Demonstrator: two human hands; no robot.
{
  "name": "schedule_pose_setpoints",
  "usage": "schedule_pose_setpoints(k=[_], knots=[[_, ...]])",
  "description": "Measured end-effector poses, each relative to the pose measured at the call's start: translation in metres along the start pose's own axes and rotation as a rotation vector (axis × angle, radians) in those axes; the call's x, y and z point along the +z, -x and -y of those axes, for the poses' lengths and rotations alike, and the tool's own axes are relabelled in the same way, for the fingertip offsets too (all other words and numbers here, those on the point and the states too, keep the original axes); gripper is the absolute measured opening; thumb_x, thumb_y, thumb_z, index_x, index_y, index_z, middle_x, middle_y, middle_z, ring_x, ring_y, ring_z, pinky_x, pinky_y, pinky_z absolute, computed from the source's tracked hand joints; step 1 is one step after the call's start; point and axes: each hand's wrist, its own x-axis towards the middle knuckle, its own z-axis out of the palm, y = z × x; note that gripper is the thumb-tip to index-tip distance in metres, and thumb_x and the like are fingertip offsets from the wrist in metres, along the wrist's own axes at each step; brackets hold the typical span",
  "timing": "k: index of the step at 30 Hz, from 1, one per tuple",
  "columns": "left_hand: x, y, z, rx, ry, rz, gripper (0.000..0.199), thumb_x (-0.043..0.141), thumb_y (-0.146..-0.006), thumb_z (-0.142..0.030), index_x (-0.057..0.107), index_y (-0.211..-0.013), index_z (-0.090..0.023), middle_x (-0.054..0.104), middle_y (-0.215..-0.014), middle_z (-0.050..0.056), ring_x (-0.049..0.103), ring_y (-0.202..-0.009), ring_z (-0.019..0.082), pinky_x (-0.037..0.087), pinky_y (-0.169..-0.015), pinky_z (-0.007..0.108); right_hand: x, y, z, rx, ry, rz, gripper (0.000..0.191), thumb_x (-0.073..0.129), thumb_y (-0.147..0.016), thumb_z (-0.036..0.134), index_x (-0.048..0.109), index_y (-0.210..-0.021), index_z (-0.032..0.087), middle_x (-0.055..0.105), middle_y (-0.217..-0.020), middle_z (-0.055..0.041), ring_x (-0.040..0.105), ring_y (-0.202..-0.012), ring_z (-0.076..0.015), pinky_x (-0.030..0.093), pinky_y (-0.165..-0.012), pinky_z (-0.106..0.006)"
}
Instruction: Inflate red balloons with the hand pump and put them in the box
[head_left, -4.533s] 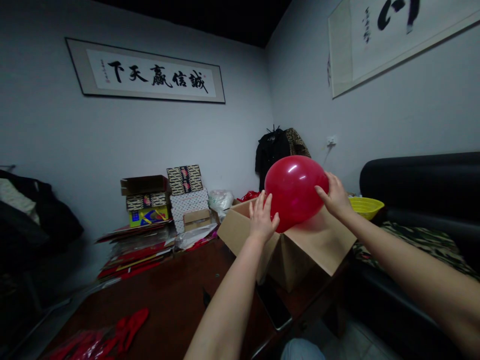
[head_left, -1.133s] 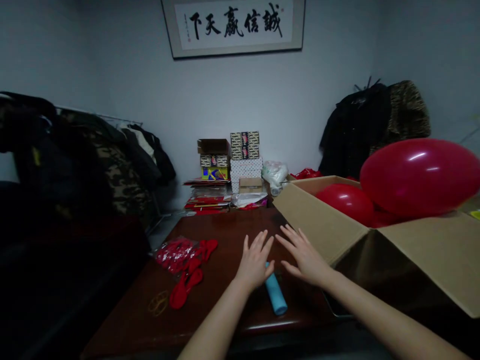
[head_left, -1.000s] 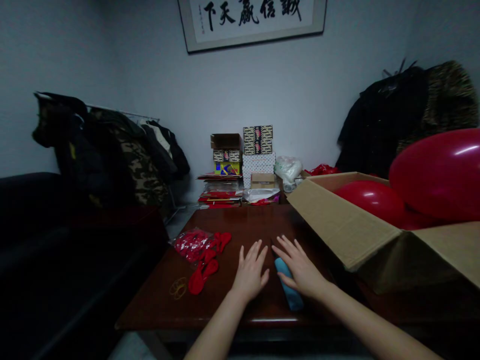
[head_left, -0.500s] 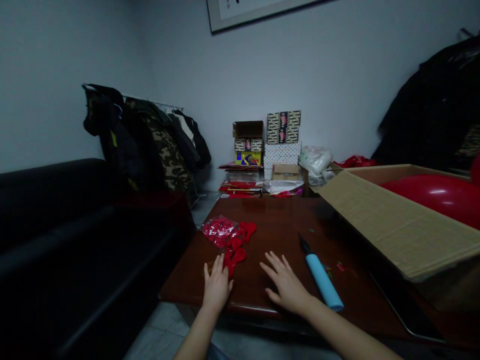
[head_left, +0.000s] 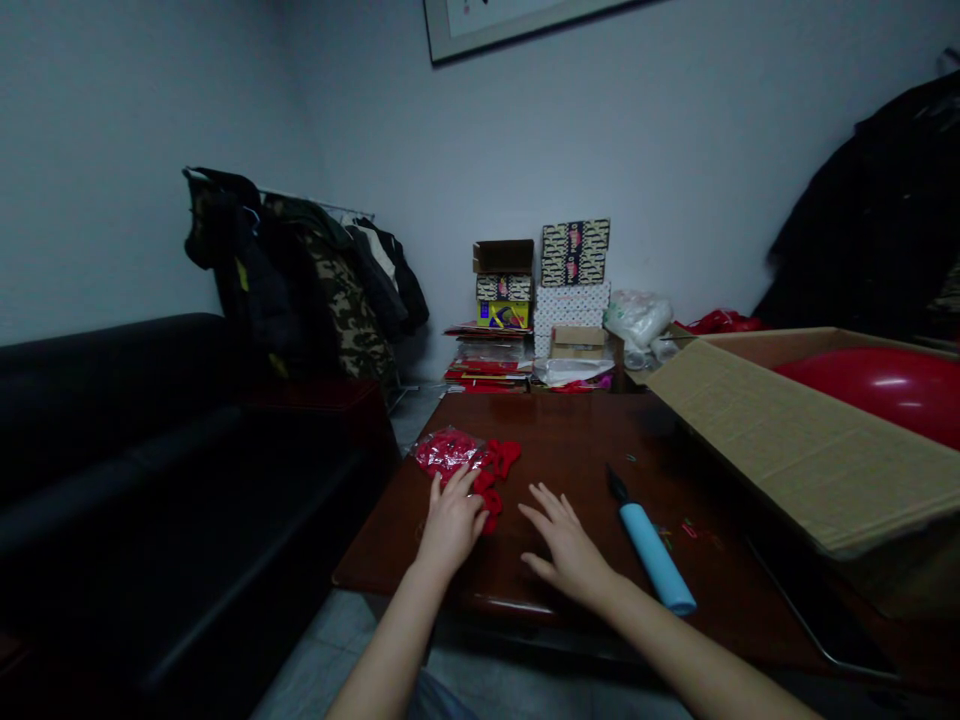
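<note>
My left hand (head_left: pixel 450 525) reaches over the near side of several limp red balloons (head_left: pixel 504 458), fingers apart; it hides some of them, and whether it touches one I cannot tell. Behind its fingertips lies a clear plastic bag (head_left: pixel 448 450) packed with more red balloons. My right hand (head_left: pixel 568 555) hovers by the table's near edge, fingers spread, holding nothing. A light blue hand pump (head_left: pixel 654 558) with a black nozzle lies just right of that hand.
On the right stands an open cardboard box (head_left: pixel 810 450) with an inflated red balloon (head_left: pixel 877 390) inside. Small coloured clips (head_left: pixel 688 528) and a dark flat tablet-like thing (head_left: pixel 821 610) lie on the brown table (head_left: pixel 577 430). Stacked boxes (head_left: pixel 574 300) stand behind; a black sofa (head_left: pixel 187 500) is at left.
My left hand has moved forward and slightly right, further over the loose balloons. My right hand stays open nearly in place. The whole view has shifted a little.
</note>
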Motion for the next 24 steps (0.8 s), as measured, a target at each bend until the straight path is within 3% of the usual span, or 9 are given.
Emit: schedule_pose_setpoints(k=[3,5,8,11,14,17,19,22,24], knots=[[-0.017,-0.014,-0.021,0.124,0.161,0.133,0.011,0.057,-0.078,-0.026,0.068,-0.081,-0.026,0.048,-0.134,0.001,0.033,-0.129,0.022,0.014,-0.109,0.050,-0.019,0.000,0.005,0.009,-0.045,-0.053,0.060,0.058,-0.075,0.039,0.038,-0.130,0.025,0.018,-0.148,-0.0067,0.008,-0.137,-0.0211,0.011,-0.109,-0.049],[-0.022,-0.020,-0.035,0.188,0.243,0.209,0.012,0.057,-0.078,-0.027,0.068,-0.081,-0.027,0.047,-0.134,-0.001,0.032,-0.130,0.021,0.015,-0.109,0.049,-0.032,0.005,0.004,0.011,-0.076,-0.064,0.042,0.058,-0.076,0.041,0.052,-0.115,0.027,0.029,-0.144,-0.0047,0.014,-0.136,-0.0215,0.012,-0.109,-0.049],[-0.019,-0.027,-0.053,0.231,0.353,0.291,0.013,0.057,-0.078,-0.029,0.069,-0.083,-0.028,0.047,-0.134,-0.001,0.033,-0.129,0.022,0.020,-0.108,0.048,-0.049,0.019,-0.002,0.024,-0.104,-0.054,0.017,0.056,-0.079,0.042,0.063,-0.084,0.028,0.049,-0.128,-0.0009,0.027,-0.131,-0.0214,0.013,-0.108,-0.050],[-0.006,-0.033,-0.068,0.217,0.424,0.290,0.015,0.055,-0.079,-0.031,0.068,-0.087,-0.028,0.048,-0.134,0.000,0.035,-0.128,0.023,0.022,-0.107,0.048,-0.057,0.033,-0.012,0.085,-0.088,-0.061,0.019,0.054,-0.081,0.042,0.063,-0.075,0.027,0.055,-0.121,0.0008,0.032,-0.129,-0.0205,0.014,-0.107,-0.050],[0.014,-0.039,-0.079,0.132,0.457,0.195,0.022,0.055,-0.079,-0.034,0.065,-0.098,-0.027,0.045,-0.136,0.004,0.037,-0.127,0.024,0.023,-0.106,0.048,-0.059,0.032,-0.028,0.186,-0.038,-0.084,0.023,0.052,-0.082,0.043,0.062,-0.072,0.025,0.056,-0.119,0.0002,0.035,-0.126,-0.0207,0.018,-0.106,-0.049],[0.039,-0.044,-0.085,-0.044,0.467,0.099,0.033,0.052,-0.080,-0.036,0.058,-0.111,-0.025,0.043,-0.137,0.008,0.040,-0.125,0.024,0.027,-0.105,0.047,-0.057,0.012,-0.051,0.293,0.042,-0.081,0.024,0.051,-0.083,0.041,0.062,-0.072,0.022,0.058,-0.114,-0.0025,0.041,-0.121,-0.0224,0.026,-0.102,-0.048],[0.054,-0.044,-0.089,-0.166,0.445,0.053,0.038,0.050,-0.081,-0.036,0.055,-0.116,-0.021,0.042,-0.137,0.011,0.041,-0.124,0.025,0.030,-0.103,0.046,-0.055,-0.002,-0.068,0.361,0.118,-0.069,0.024,0.053,-0.083,0.041,0.063,-0.083,0.020,0.057,-0.115,-0.0052,0.043,-0.118,-0.0242,0.030,-0.099,-0.050],[0.073,-0.037,-0.095,-0.251,0.410,0.092,0.032,0.048,-0.081,-0.036,0.058,-0.106,-0.018,0.046,-0.133,0.014,0.044,-0.122,0.026,0.033,-0.100,0.045,-0.055,-0.008,-0.092,0.421,0.220,-0.037,0.035,0.053,-0.084,0.041,0.053,-0.111,0.019,0.052,-0.119,-0.0060,0.051,-0.106,-0.0208,0.042,-0.090,-0.046],[0.084,-0.032,-0.102,-0.266,0.382,0.138,0.031,0.047,-0.082,-0.037,0.058,-0.104,-0.019,0.046,-0.133,0.014,0.044,-0.122,0.027,0.032,-0.100,0.048,-0.054,0.000,-0.105,0.448,0.276,-0.021,0.037,0.053,-0.083,0.042,0.053,-0.111,0.019,0.051,-0.120,-0.0064,0.049,-0.109,-0.0219,0.039,-0.092,-0.048]])
